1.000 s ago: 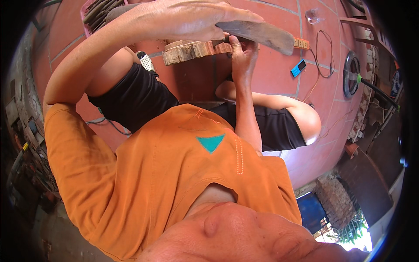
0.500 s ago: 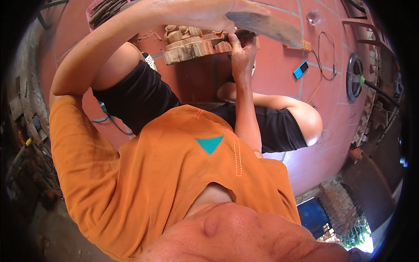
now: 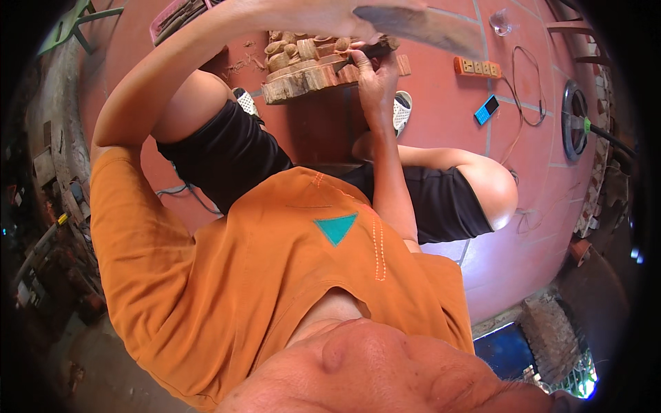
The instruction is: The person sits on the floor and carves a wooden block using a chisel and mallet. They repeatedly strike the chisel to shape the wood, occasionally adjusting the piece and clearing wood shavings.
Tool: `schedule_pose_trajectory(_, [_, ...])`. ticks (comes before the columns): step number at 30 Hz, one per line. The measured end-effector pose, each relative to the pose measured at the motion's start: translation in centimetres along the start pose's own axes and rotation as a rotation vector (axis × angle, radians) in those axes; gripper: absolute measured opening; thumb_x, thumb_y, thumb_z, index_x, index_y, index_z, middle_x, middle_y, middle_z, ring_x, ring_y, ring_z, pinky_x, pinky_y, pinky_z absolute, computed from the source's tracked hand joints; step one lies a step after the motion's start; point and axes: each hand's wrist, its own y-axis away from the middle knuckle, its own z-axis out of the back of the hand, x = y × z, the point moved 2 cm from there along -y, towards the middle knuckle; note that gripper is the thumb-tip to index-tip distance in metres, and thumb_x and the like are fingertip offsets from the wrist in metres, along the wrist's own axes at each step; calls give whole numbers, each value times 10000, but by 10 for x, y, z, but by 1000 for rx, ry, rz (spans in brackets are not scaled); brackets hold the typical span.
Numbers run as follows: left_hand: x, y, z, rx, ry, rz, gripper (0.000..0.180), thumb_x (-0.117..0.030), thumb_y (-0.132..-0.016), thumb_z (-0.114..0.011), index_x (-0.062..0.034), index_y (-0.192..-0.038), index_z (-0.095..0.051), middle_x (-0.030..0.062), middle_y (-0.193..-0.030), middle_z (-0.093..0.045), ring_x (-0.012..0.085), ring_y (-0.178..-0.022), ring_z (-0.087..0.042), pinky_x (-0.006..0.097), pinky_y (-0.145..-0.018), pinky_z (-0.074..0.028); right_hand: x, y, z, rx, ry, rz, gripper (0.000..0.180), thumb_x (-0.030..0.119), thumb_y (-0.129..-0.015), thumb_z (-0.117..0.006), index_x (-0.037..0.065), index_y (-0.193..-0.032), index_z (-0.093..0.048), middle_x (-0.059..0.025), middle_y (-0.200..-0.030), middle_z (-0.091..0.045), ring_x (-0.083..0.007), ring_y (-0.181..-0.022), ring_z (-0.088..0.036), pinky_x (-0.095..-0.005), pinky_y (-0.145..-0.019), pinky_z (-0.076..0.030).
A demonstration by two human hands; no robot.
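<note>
A thick slab of carved wood [image 3: 299, 81] with rounded relief shapes on top lies at the upper middle, in front of my knees. My right hand [image 3: 379, 86] is closed around a chisel [image 3: 381, 47] with a dark handle. Its blade reaches left to the carving near the slab's front edge, though the tip is hard to make out. My left arm arches over from the left, and my left hand [image 3: 337, 19] grips a flat wooden mallet [image 3: 423, 31] above the chisel. The mallet is blurred, and some of my left fingers are cut off by the top edge.
Wood shavings [image 3: 246, 60] litter the red tiles left of the slab. A pink basket [image 3: 165, 17] holds tools at the far left. To the right are an orange power strip [image 3: 477, 67], a blue phone [image 3: 486, 110], a clear cup [image 3: 500, 24], a cable and a round fan-like base [image 3: 573, 120].
The whole view has shifted, so floor things sit farther right. The power strip, partly covered by the mallet before, now shows fully. Both hands keep their holds.
</note>
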Motion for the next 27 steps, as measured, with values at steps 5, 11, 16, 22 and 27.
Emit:
schedule_pose_trajectory(5, [7, -3, -8, -115, 116, -164, 758, -167, -872, -703, -103, -1562, -397, 247, -1280, -646, 358, -1120, -664, 416, -964, -523, -1, 0, -5, -11, -66, -4, 197, -13, -975, -653, 25, -1156, -585, -54, -1036, -688, -148, -970, -673, -304, -910, -546])
schedule_pose_trajectory(11, [2, 1, 7, 244, -81, 187, 802, -189, -850, -763, -128, -1565, -405, 227, -1308, -642, 353, -1148, -648, 458, -1014, -498, 1, 2, -5, -69, 129, 115, 223, 23, -949, -695, 11, -1137, -574, -85, -973, -721, -190, -880, -705, -316, -781, -543])
schedule_pose_trajectory(16, [-9, -3, 26, -3, -138, 0, 785, -195, -852, -766, -117, -1554, -425, 203, -1418, -594, 342, -1277, -596, 440, -1089, -467, 3, 3, -10, -100, -7, 5, 203, 53, -945, -708, 28, -1115, -600, -79, -960, -725, -195, -850, -702, -323, -758, -539])
schedule_pose_trajectory(22, [11, 12, 10, 144, -193, -110, 779, -181, -861, -728, -118, -1567, -404, 186, -1432, -584, 372, -1245, -601, 441, -1063, -473, 8, 0, -11, -103, 109, 51, 196, 78, -945, -716, 27, -1102, -612, -63, -947, -723, -186, -821, -683, -334, -775, -534])
schedule_pose_trajectory(27, [7, -4, 9, 199, -219, -34, 704, -157, -853, -703, -108, -1518, -476, 199, -1209, -695, 351, -1076, -670, 424, -961, -515, -1, -1, -2, -56, 79, 2, 163, 50, -970, -676, 10, -1108, -600, -91, -1002, -716, -152, -961, -674, -307, -874, -519])
